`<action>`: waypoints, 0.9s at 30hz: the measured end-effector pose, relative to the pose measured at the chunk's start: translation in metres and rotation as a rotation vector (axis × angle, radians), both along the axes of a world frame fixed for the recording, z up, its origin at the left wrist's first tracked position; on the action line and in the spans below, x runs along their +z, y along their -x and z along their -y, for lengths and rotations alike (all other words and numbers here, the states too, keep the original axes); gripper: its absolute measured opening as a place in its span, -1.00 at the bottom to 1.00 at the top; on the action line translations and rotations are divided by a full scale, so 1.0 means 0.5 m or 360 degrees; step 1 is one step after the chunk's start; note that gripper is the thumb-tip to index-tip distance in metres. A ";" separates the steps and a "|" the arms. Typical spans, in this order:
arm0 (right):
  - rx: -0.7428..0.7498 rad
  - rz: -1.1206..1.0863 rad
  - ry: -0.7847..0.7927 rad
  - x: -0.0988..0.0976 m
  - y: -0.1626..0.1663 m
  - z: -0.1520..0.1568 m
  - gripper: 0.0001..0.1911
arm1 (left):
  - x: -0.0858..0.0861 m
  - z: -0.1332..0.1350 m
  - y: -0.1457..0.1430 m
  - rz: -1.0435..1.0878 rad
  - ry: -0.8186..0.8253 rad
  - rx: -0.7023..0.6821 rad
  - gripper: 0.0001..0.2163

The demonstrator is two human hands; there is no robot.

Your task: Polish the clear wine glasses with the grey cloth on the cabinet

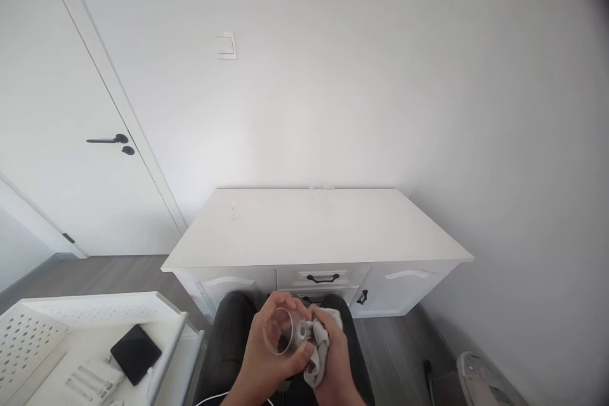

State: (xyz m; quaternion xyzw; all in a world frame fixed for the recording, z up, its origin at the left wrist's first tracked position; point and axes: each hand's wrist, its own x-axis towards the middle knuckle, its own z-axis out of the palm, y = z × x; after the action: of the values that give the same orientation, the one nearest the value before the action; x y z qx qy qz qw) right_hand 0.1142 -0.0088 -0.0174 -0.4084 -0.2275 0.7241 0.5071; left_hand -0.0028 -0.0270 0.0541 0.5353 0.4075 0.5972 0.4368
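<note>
My left hand [261,358] is wrapped round a clear drinking glass [280,347], which lies tilted on its side with its open rim toward the left. A bunched light grey cloth [322,355] is gripped in my right hand [337,355], close against the base end of the glass. Both hands are over my lap, in front of the white cabinet, and their fingertips come close together near the glass. Part of the cloth is hidden behind my right fingers.
The white cabinet [304,228] stands against the wall, with black handles [323,278] on its front. At lower left, a white cart [166,365] holds a black tablet-like item [136,354]. A door [61,108] is further left; a light-coloured appliance [485,380] sits at lower right.
</note>
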 end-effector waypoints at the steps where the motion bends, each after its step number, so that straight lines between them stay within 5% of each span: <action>1: 0.0188 0.0018 0.0157 -0.005 -0.004 -0.008 -0.63 | -0.007 0.000 0.011 -0.0104 -0.0018 -0.0065 -0.63; 3: 0.0305 0.0301 -0.0010 -0.015 -0.020 -0.020 -0.67 | -0.024 0.001 0.028 -0.0288 -0.0001 -0.0032 -0.67; 6: -0.0028 0.0958 -0.0851 -0.020 -0.050 -0.027 -0.86 | -0.051 0.009 0.040 -0.0566 -0.0002 0.0303 -0.69; 9: 0.0222 0.1114 -0.1151 -0.009 -0.061 -0.019 -0.66 | -0.074 0.017 0.035 -0.0741 -0.0071 0.0515 -0.68; 12: 0.0593 0.1077 -0.1232 -0.012 -0.041 -0.001 -0.70 | -0.092 0.024 0.018 -0.0795 -0.0092 0.0480 -0.67; 15: 0.0462 0.1334 -0.1192 -0.040 -0.011 0.006 -0.90 | -0.103 0.027 0.000 -0.0760 -0.0027 0.0382 -0.65; 18: 0.0364 0.1501 -0.1153 -0.065 0.002 -0.027 -0.87 | -0.105 0.022 0.004 -0.0689 0.0103 0.0389 -0.32; 20: 0.0293 0.1596 -0.1122 -0.069 0.000 -0.080 -0.84 | -0.103 0.018 0.020 -0.0651 0.0154 0.0470 -0.22; 24: 0.0070 0.1827 -0.0891 -0.063 -0.011 -0.254 -0.77 | -0.108 0.026 0.061 -0.0638 0.0257 0.0437 -0.73; 27: 0.0011 0.1964 -0.0741 -0.063 -0.006 -0.396 -0.74 | -0.127 0.050 0.082 -0.0596 0.0415 0.0358 -0.73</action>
State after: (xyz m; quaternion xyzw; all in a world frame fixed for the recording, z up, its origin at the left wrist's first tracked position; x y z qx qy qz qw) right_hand 0.1173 0.1892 -0.0487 -0.6275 -0.6283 0.2905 0.3563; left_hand -0.0439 -0.0518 -0.0093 0.5271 0.6118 0.4748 0.3498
